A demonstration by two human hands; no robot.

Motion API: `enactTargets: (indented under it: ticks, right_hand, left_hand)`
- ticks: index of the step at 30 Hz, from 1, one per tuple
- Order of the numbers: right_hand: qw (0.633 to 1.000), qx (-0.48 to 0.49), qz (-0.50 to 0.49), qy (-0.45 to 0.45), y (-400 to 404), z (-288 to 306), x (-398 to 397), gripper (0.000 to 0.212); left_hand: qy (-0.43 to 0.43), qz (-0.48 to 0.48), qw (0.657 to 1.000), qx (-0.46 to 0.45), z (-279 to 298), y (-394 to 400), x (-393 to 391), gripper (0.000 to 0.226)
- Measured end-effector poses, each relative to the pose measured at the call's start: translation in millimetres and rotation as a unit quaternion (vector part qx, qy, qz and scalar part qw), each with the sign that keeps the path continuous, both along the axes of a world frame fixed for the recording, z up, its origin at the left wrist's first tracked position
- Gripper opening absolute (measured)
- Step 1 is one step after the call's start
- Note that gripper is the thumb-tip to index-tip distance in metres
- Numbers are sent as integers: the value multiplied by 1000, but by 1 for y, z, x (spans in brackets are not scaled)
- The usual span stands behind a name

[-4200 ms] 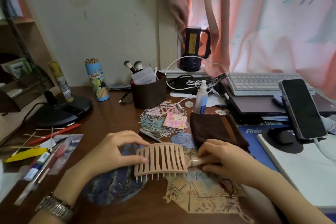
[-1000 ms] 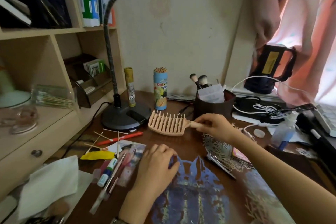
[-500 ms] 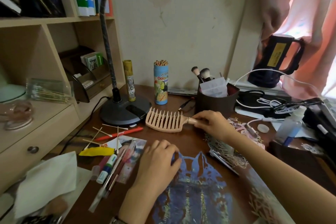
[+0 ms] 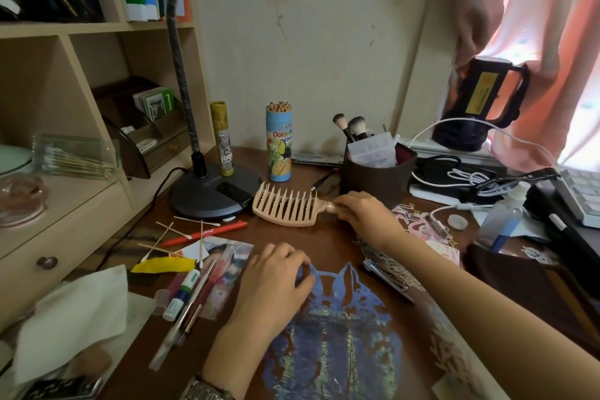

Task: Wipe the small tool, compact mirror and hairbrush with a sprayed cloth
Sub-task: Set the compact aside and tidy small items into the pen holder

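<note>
The beige vented hairbrush (image 4: pixel 285 209) lies bristles up on the desk beside the lamp base. My right hand (image 4: pixel 363 214) grips its handle. My left hand (image 4: pixel 276 282) rests on the desk over a blue paper cutout, fingers loosely curled and holding nothing. The pink compact mirror (image 4: pixel 446 252) peeks out behind my right forearm. At the right lies the brown cloth (image 4: pixel 509 273), with the spray bottle (image 4: pixel 501 221) just behind it. A thin metal tool (image 4: pixel 388 281) sits under my right forearm, mostly hidden.
A desk lamp base (image 4: pixel 211 195), a coloured pencil tube (image 4: pixel 278 143) and a brown brush holder (image 4: pixel 376 177) stand behind the hairbrush. Cotton swabs, a red pen (image 4: pixel 207 232) and small tubes lie at the left. Cables and a keyboard (image 4: pixel 581 195) crowd the right.
My right hand has lowered the hairbrush onto the desk beside the lamp base. My left hand has stayed on the blue cutout.
</note>
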State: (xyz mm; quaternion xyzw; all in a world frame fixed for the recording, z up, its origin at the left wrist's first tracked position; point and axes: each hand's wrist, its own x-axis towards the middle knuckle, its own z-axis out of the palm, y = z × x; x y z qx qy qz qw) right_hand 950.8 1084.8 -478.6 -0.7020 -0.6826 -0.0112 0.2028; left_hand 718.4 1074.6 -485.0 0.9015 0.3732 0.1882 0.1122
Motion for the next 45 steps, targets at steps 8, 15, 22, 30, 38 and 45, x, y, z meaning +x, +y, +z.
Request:
enactTargets:
  ticks: [8, 15, 22, 30, 38, 45]
  right_hand:
    - [1000, -15, -23, 2, -6, 13, -7, 37]
    - [993, -16, -24, -113, -37, 60, -3, 31]
    - [994, -46, -70, -69, -94, 72, 22, 26]
    - [990, -92, -106, 22, -147, 43, 52, 50]
    - [987, -112, -99, 59, -162, 27, 68, 73]
    - [984, -135, -93, 70, -153, 22, 68, 75]
  left_hand:
    - [3, 0, 1000, -6, 0, 1, 0, 30]
    - [10, -8, 1000, -1, 0, 3, -3, 30]
    - [22, -9, 1000, -3, 1, 2, -2, 31]
    - [43, -7, 999, 11, 1, 1, 0, 34]
    - [47, -1, 999, 9, -1, 1, 1, 34]
    - [42, 1, 999, 1, 0, 0, 0, 31]
